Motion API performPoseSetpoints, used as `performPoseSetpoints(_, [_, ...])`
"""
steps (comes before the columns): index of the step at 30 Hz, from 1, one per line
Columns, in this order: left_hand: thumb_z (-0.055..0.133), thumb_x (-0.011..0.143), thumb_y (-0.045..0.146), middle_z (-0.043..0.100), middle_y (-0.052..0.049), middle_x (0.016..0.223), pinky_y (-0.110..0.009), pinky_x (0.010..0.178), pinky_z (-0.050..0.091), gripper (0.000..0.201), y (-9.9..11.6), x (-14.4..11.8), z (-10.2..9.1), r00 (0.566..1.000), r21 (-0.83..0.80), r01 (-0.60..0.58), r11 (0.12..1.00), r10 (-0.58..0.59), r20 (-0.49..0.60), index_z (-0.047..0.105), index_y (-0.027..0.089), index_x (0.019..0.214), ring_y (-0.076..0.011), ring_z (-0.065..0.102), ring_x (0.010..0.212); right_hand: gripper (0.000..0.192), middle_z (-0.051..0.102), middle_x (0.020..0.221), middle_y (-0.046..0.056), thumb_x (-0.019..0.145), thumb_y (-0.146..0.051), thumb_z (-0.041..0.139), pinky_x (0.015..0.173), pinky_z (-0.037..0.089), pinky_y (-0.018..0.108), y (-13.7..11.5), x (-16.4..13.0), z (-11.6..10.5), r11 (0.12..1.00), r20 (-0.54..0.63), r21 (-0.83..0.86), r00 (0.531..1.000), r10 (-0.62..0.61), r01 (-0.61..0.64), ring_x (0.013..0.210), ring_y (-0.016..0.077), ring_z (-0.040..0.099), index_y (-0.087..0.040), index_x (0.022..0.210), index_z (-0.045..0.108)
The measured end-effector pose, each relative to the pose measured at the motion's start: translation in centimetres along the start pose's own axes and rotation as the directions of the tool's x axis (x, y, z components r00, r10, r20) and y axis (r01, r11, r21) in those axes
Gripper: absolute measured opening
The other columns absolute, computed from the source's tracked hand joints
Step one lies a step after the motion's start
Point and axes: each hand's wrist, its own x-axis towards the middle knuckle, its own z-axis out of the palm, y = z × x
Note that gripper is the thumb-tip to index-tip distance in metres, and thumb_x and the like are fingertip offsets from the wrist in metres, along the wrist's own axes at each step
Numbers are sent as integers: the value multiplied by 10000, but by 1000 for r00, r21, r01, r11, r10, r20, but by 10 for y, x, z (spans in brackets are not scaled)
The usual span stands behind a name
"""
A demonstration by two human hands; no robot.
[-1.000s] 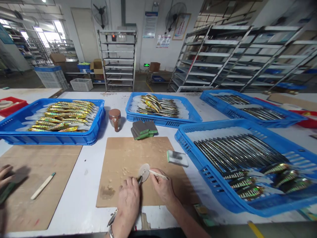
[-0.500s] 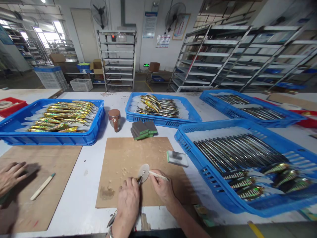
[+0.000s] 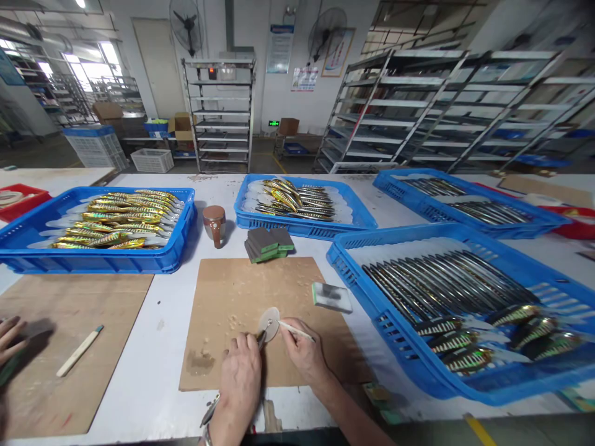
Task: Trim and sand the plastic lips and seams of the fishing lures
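My left hand (image 3: 240, 371) is closed over a dark fishing lure (image 3: 263, 338), pressing it low over the cardboard sheet (image 3: 242, 285). Most of the lure's body is hidden under my fingers; its clear round lip (image 3: 268, 317) sticks out ahead of them. A dark pointed end (image 3: 211, 409) shows by my left wrist, perhaps the lure's tail. Pinched in my right hand (image 3: 304, 354) is a thin pale stick (image 3: 297, 329), its tip at the edge of the clear lip.
Blue trays of lures stand at left (image 3: 93, 263), centre (image 3: 302, 229) and right (image 3: 372, 322). Sanding blocks (image 3: 267, 243), a brown-lidded jar (image 3: 214, 224) and a grey-white block (image 3: 331, 298) surround the cardboard. A co-worker's hand (image 3: 9, 341) is at far left, near a wooden-handled tool (image 3: 79, 352).
My hands, the lure and the stick keep nearly the same places. The co-worker's hand at far left has drawn back toward the picture's edge.
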Motion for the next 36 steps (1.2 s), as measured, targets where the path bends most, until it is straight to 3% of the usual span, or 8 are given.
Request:
performPoseSetpoints(5, [458,985,56,658,-97,941,-302,738,550,218,0,0,1,1000,-1,3,1000,-3,-9,645,162,1022,-241,684,885,280,775,871,58,1012,-394,517,777,568,317,1,-4,0,999,35,25,999,-34,33,810,223,730,-265,929,750])
performPoseSetpoints(11, [443,996,55,673,-102,951,-300,755,565,241,0,1,0,1000,2,8,1000,-8,8,658,157,1037,-235,690,901,288,764,853,69,1037,-373,486,710,562,300,7,-2,4,999,-21,18,999,30,-29,804,235,733,-243,952,728])
performPoseSetpoints(19, [477,994,56,684,-107,968,-310,774,579,210,1,1,1,1000,1,12,1000,-12,-7,659,152,1032,-238,698,908,289,761,859,56,1027,-373,485,776,561,317,3,-2,1,998,21,17,998,-55,54,819,226,724,-259,919,727])
performPoseSetpoints(26, [427,996,34,696,-105,983,-374,779,619,282,0,2,-5,1000,-22,19,1000,-18,23,674,159,1051,-266,721,919,262,762,848,58,1037,-340,497,705,555,284,3,1,2,1000,-11,5,1000,-13,13,804,225,734,-240,931,716])
performPoseSetpoints(31, [437,991,33,695,-100,974,-374,784,622,270,0,3,-4,1000,-13,12,1000,-12,19,673,156,1039,-265,724,920,260,759,855,50,1034,-326,493,760,552,296,3,1,3,997,-27,-4,997,-79,79,817,216,723,-246,918,712])
performPoseSetpoints(36, [464,988,38,689,-92,947,-360,774,622,238,-1,2,-1,1000,3,9,1000,-9,-12,669,155,1015,-254,723,890,227,749,824,28,1025,-326,519,720,542,266,2,-2,2,990,-1,13,991,-137,137,775,192,719,-248,926,708])
